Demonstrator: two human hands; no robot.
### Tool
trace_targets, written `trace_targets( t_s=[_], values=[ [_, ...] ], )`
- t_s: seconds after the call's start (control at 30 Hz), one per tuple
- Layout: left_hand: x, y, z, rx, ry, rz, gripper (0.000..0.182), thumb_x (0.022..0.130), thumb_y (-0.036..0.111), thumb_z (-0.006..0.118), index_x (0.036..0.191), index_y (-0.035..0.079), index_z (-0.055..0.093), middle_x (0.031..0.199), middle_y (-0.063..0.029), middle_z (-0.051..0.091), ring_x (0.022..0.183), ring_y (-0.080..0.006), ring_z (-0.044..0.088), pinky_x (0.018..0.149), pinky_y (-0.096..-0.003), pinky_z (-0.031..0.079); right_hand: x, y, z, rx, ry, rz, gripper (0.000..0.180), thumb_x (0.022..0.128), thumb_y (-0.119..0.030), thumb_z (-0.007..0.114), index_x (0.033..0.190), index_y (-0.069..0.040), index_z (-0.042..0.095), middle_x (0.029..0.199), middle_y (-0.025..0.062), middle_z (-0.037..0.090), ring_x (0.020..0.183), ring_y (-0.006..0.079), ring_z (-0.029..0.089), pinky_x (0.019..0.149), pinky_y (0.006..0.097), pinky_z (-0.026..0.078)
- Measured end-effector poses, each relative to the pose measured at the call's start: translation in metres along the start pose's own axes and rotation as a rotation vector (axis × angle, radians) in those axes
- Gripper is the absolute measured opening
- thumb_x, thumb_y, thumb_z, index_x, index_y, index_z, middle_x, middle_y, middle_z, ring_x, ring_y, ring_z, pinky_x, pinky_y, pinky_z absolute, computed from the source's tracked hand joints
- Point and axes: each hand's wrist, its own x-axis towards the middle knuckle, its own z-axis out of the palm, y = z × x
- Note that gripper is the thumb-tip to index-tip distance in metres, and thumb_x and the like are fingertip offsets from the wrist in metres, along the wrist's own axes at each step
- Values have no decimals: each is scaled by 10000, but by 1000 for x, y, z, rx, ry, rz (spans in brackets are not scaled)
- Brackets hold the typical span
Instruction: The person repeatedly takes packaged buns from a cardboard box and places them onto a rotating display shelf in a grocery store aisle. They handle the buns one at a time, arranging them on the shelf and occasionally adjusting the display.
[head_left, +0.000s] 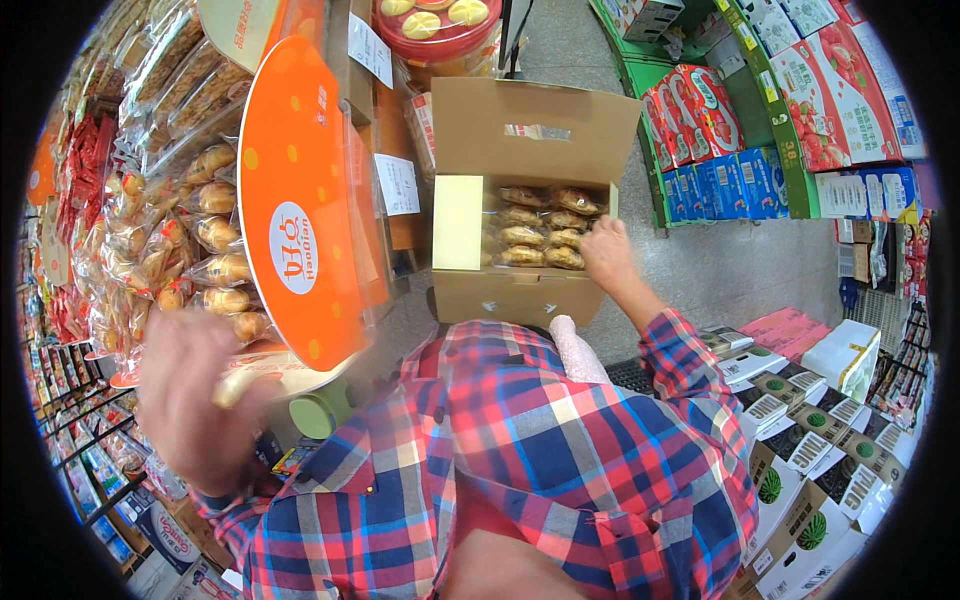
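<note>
An opened cardboard box (517, 296) stands before me with its lid raised. Inside it, individually wrapped round pastries (520, 236) lie in two columns. My right hand (611, 256) is at the box's right edge beside the right column, fingers curled; its fingertips are partly hidden, so I cannot tell whether it grips the edge or a pastry. My left hand (199, 397) is blurred, near the front of a display heaped with wrapped pastries (221, 266). Whether it holds anything is unclear. An orange oval sign (289, 202) stands between that display and the box.
Price cards (397, 184) hang along the wooden display edge. A round tub with a red lid (439, 26) is beyond the box. Green shelving (656, 180) with drink cartons stands at the right. Watermelon-printed cartons (814, 480) are stacked lower right. A green round lid (311, 417) is near my left forearm.
</note>
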Motion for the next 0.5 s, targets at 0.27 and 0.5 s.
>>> trace_targets(
  t_s=[0.27, 0.5],
  values=[
    [14, 51, 107, -1071, -524, -163, 347, 823, 173, 716, 1075, -33, 596, 845, -92, 609, 761, -220, 616, 689, -346, 497, 109, -57, 34, 465, 132, 219, 521, 744, -83, 613, 1115, 243, 446, 1164, 374, 448, 1077, 470, 506, 898, 462, 487],
    [-66, 39, 245, -786, -708, -719, 431, 871, 246, 630, 1181, -41, 542, 1128, -174, 573, 1041, -288, 568, 909, -365, 457, 121, -51, 51, 393, 86, 203, 356, 806, -135, 595, 1097, 61, 538, 1039, 195, 572, 1006, 330, 555, 835, 443, 461]
  ],
)
